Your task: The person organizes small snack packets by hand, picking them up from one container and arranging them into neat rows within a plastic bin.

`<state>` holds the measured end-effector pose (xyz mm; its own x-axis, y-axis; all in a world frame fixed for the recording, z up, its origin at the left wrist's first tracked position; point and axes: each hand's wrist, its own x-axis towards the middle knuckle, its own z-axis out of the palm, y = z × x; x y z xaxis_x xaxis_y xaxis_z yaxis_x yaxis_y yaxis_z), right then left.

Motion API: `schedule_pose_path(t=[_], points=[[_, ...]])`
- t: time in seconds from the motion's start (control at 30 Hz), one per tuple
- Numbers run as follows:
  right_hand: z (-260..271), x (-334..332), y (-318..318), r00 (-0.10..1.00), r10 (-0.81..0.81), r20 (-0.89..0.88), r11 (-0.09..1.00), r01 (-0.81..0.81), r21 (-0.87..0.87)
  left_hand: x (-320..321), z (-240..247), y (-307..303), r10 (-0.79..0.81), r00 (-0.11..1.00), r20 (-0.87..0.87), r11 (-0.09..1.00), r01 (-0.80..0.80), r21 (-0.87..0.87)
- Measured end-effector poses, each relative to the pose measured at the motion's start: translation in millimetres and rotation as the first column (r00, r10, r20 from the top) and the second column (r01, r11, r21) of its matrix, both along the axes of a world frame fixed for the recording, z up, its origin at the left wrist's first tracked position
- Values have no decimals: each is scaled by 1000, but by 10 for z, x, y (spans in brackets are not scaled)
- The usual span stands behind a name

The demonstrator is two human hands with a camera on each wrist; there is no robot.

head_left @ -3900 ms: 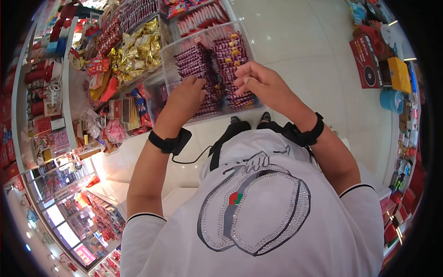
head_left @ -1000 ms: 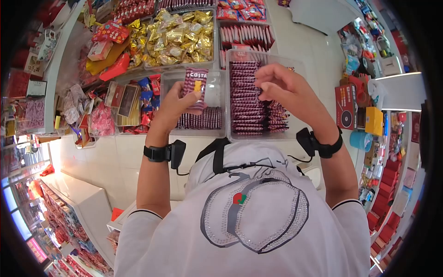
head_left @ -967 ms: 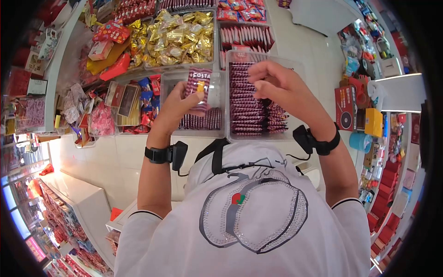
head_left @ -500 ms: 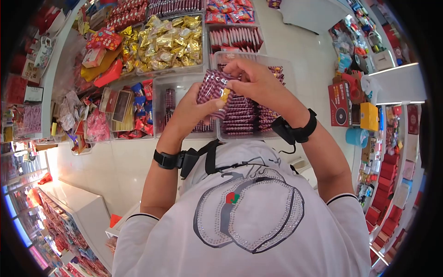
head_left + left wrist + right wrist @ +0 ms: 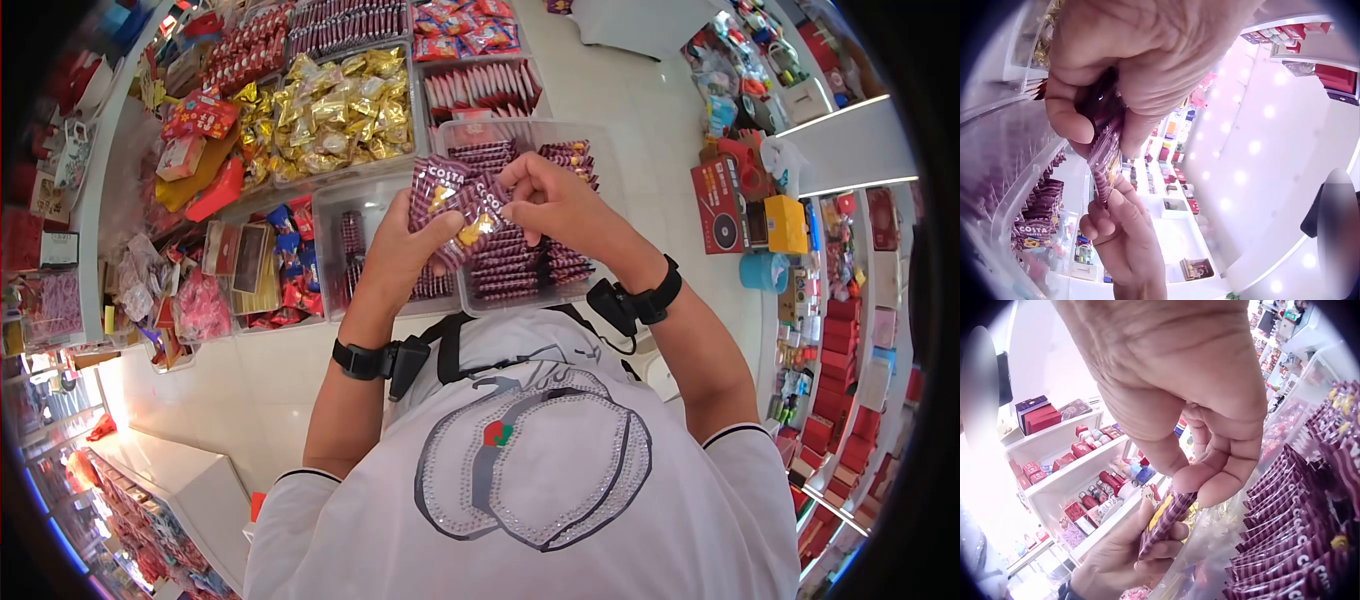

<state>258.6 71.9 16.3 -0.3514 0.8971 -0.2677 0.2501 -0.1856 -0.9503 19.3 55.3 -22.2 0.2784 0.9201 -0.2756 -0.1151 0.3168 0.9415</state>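
In the head view my left hand (image 5: 395, 255) grips several purple striped COSTA packets (image 5: 438, 195), thumb across their front. My right hand (image 5: 565, 205) pinches the edge of a packet (image 5: 485, 215) fanned out to the right of them. The right wrist view shows my right fingers (image 5: 1210, 481) on the top end of a packet (image 5: 1166, 519), the left hand (image 5: 1116, 562) below it. Under the hands stands a clear bin (image 5: 605, 150) with rows of the same packets (image 5: 505, 270). A second clear bin (image 5: 328, 225), left of it, holds fewer packets.
Gold-wrapped pieces (image 5: 345, 105) fill a bin behind the hands. Red and white packets (image 5: 480, 88) stand in another bin. Left are pink bags (image 5: 203, 300) and blue and red packets (image 5: 290, 255). A red box (image 5: 720, 205) and a blue bucket (image 5: 763, 271) are at the right.
My right hand has moved left from above the packet rows and now pinches a packet at the left hand. The held packets are fanned out, and the view has shifted.
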Motion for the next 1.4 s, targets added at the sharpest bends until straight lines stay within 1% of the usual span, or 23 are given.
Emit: schedule_pose_path(t=[0.03, 0.13, 0.23, 0.27, 0.33, 0.47, 0.57, 0.67, 0.87, 1.07, 1.37, 1.4], points=[[-2, -1, -8, 1000, -1, -14, 1000, 1, -9, -2, -17, 0, -9, 1000, 11, 1000, 9, 8], [36, -15, -7, 999, 15, -44, 995, -19, -94, 6, 25, -18, 11, 993, -115, 998, -3, 65], [20, 60, 41, 991, 86, -99, 987, -98, -129, 100, -146, 33, 175, 982, 75, 960, -187, 206], [43, 101, 68, 991, 85, -103, 986, -99, -132, 62, -157, 32, 182, 983, 38, 969, -186, 162], [101, 201, 149, 990, 83, -114, 986, -98, -138, -51, -28, 43, 187, 982, -38, 980, -184, 74], [-1, 360, 431, 999, -10, -35, 1000, 9, -25, -104, 2, 44, 273, 962, -19, 958, -270, 94], [-183, 341, 614, 997, -57, -45, 995, 60, 78, -180, -67, 23, 336, 941, -35, 940, -333, 67], [-323, 298, 718, 992, -114, -44, 989, 118, 93, -218, -66, -24, 370, 929, 0, 927, -369, 73], [-647, 280, 808, 982, -188, 18, 974, 184, 134, -296, -115, -68, 376, 926, -28, 925, -373, 77], [-727, 229, 807, 977, -204, 57, 963, 190, 191, -224, -37, -83, 348, 934, -82, 935, -339, 99], [-791, 250, 826, 970, -232, -70, 950, 242, 198, -224, -57, -67, 329, 944, -31, 942, -326, 75], [-788, 243, 819, 971, -237, -20, 945, 235, 228, -227, -65, -68, 325, 945, -37, 944, -322, 71]])
